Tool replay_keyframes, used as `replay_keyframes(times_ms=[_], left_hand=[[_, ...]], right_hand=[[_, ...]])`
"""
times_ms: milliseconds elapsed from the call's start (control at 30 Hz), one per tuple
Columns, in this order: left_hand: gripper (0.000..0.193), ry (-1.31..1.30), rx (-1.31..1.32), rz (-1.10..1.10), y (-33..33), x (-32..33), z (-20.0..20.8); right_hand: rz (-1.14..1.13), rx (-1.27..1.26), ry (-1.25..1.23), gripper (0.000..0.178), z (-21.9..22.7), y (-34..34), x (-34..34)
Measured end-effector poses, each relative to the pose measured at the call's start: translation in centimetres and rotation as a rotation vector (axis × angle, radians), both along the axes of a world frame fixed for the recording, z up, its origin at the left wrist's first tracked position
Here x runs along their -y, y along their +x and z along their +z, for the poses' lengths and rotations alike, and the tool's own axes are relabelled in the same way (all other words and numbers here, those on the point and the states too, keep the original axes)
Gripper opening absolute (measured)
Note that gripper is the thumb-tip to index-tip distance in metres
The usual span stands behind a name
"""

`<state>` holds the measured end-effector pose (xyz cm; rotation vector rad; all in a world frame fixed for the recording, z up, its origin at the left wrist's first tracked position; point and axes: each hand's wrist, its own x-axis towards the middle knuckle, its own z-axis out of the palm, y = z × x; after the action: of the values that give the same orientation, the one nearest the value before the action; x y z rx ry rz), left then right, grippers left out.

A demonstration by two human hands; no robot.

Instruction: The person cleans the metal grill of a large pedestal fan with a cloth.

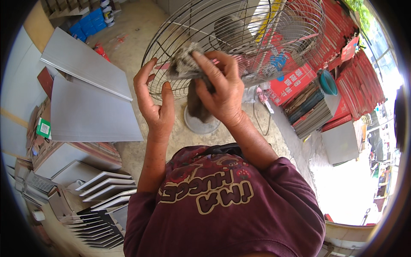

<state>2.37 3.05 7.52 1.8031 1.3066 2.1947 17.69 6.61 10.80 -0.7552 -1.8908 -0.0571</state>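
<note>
In front of me stands a large fan with a dark wire guard (184,32) and a round pale base (201,126) on the floor. My right hand (222,85) is closed on a dirty grey rag (186,62), frayed at the top, and holds it against or just before the guard. My left hand (156,98) is at the guard's left rim, thumb and index finger apart. Whether it touches the wires I cannot tell. Below my right hand is a dark grey-brown shape (200,103), either more cloth or part of the fan's stand.
Large grey panels (92,109) lean at the left, above a rack of thin tiles (107,188). Red cartons (359,81) are stacked at the right, near a teal bowl (328,82). Blue boxes (88,25) stand at the far left, and a cord (262,122) lies right of the base.
</note>
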Motion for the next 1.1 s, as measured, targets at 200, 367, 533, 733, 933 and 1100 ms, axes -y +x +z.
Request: replay_keyframes(times_ms=[200,367,533,733,933,1100], left_hand=[[0.044,-0.007,-0.031,0.022,-0.1,0.1,-0.2],[0.05,-0.012,-0.026,0.049,0.0,-0.1,-0.4],[0.046,-0.02,-0.039,0.056,0.2,0.1,-0.2],[0.043,-0.024,-0.049,0.076,0.4,0.0,-0.2],[0.04,-0.023,-0.053,0.097,0.7,-0.1,-0.4],[0.04,-0.022,-0.058,0.113,0.9,-0.1,-0.5]], right_hand=[[0.03,0.011,-0.054,0.058,-1.2,0.7,-0.1],[-0.093,-0.085,0.025,0.053,-0.3,2.9,-1.1],[-0.193,-0.24,0.084,0.049,0.2,5.7,-2.6],[-0.208,-0.278,0.031,0.052,-2.2,5.7,-3.2],[-0.08,-0.118,-0.156,0.055,-5.1,4.2,-1.6],[-0.065,-0.096,-0.188,0.054,-5.1,5.3,-1.5]])
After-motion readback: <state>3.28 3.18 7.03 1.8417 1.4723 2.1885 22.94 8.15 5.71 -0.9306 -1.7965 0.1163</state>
